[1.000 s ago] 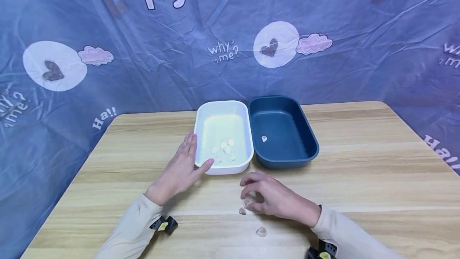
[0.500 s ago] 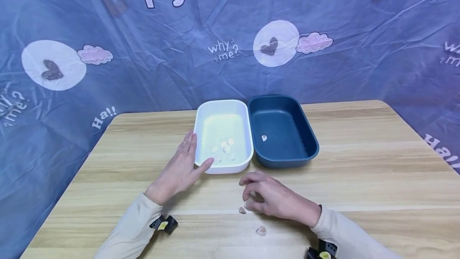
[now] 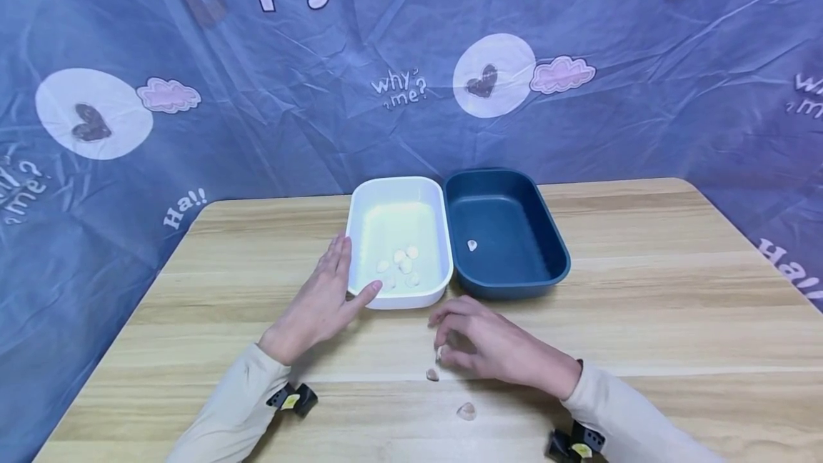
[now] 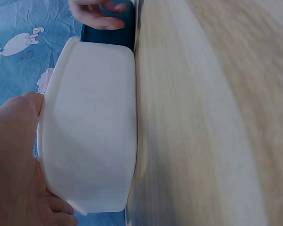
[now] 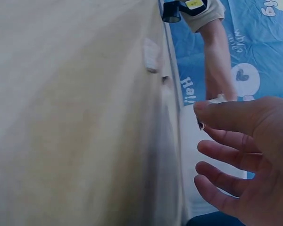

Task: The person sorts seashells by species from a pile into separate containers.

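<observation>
My right hand (image 3: 495,345) pinches a small pale seashell (image 3: 440,354) between thumb and index finger, close over the table in front of the two tubs. In the right wrist view its other fingers are loosely bent. My left hand (image 3: 315,309) rests against the left side of a white plastic tub (image 3: 411,301), fingers straight and thumb over the front rim. Several pale shells (image 3: 405,266) lie in that tub's near half. Two more lie on the table: a shell (image 3: 432,375) just below the right hand and another shell (image 3: 466,411) nearer the front.
A dark blue tub (image 3: 514,291) stands right beside the white one, with a single shell (image 3: 472,245) in it. Both are near the back edge of the wooden table (image 3: 643,320). Behind hangs a blue printed cloth (image 3: 308,91).
The right hand has closed its fingertips on the shell and raised it slightly from the table. The left hand stays at the white tub.
</observation>
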{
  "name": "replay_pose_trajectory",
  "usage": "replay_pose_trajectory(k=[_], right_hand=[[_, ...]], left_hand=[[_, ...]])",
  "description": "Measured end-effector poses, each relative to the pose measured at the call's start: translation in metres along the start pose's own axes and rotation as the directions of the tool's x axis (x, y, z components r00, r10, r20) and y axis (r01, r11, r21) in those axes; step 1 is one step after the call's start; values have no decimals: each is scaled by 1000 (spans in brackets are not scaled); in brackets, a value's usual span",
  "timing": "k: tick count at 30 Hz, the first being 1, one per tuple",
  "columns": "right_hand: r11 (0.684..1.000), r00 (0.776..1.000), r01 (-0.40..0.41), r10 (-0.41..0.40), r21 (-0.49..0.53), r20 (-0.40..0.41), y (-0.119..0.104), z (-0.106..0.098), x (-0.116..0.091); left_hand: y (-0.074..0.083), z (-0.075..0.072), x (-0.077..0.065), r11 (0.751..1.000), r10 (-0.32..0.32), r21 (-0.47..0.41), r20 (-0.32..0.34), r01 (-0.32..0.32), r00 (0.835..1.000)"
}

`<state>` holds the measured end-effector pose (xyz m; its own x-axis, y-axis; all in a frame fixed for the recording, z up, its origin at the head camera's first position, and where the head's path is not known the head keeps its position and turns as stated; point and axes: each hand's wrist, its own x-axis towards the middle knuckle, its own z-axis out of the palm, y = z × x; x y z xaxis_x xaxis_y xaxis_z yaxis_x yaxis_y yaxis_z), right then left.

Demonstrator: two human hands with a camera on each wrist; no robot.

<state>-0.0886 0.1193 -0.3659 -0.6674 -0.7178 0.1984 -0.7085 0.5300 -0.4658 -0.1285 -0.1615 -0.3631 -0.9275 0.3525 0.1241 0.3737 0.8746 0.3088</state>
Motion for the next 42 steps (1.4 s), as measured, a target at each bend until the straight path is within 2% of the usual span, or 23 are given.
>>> replay_pose_trajectory(k=[6, 10, 15, 20, 25, 29, 36, 42], right_hand=[[998, 994, 49, -51, -29, -91, -1, -24, 1], [998, 985, 43, -48, -38, -166, 7, -43, 2], [999, 972, -14, 4, -40, -234, 24, -68, 4], [992, 956, -125, 114, -25, -272, 53, -86, 12], [981, 944, -190, 170, -44, -284, 82, -89, 18], [974, 944, -217, 191, -72, -268, 99, -86, 21], [962, 947, -251, 221, -107, -233, 115, -84, 33], [932, 924, -347, 321, -102, -206, 122, -84, 40]], left_hand=[[0, -1, 1, 1000, 8, 3, -9, -8, 1000], [0, -1, 0, 1000, 10, -2, -14, -10, 1000], [-1, -2, -1, 1000, 2, -11, -8, -2, 1000], [-1, -3, -2, 1000, -3, -13, -10, 3, 1000], [0, -2, -2, 1000, -9, -21, -3, 8, 1000], [0, -1, -2, 1000, 1, -27, -2, -1, 1000], [0, 0, -1, 1000, 2, -22, -6, -2, 1000], [0, -2, 0, 999, 9, -35, -6, -9, 1000]])
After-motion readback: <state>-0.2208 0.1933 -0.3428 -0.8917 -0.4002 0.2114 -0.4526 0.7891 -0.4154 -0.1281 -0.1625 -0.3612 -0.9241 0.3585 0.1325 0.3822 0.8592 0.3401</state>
